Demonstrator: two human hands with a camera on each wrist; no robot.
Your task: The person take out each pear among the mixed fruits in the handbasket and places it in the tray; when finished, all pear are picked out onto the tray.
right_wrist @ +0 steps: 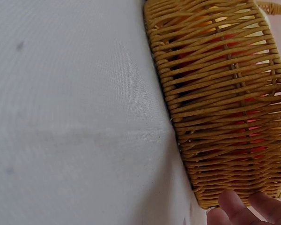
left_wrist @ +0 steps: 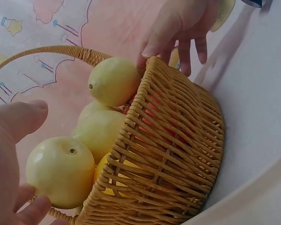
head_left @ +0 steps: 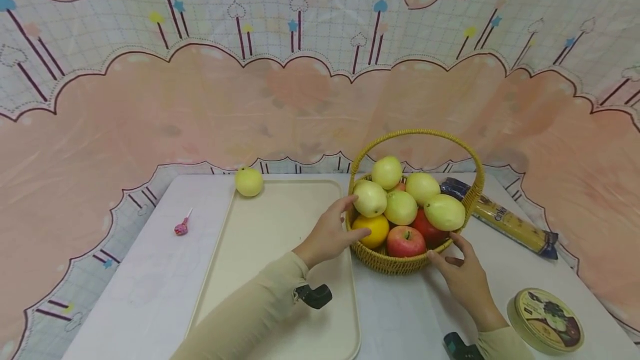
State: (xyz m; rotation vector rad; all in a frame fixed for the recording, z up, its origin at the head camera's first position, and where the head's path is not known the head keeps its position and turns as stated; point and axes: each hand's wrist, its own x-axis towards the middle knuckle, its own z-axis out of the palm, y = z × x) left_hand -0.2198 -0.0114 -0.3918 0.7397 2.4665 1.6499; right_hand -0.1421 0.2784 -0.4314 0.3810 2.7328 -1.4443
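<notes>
White-covered bench [head_left: 135,282] bearing cream tray [head_left: 280,215] and, just right of it, wicker basket [head_left: 390,265]; left grip [head_left: 331,233] spread alongside, right grip [head_left: 465,279] touching basket, whether pinching cannot tell; pale-green fruit [head_left: 401,208] piled high, liable to roll out if a push tips the basket.

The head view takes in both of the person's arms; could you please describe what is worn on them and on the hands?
The left sleeve and right sleeve are plain pale beige. A small, dark device shows at each wrist: the left one is curved, the right one partly cut off. The left hand and right hand wear no gloves. No cables show.
</notes>
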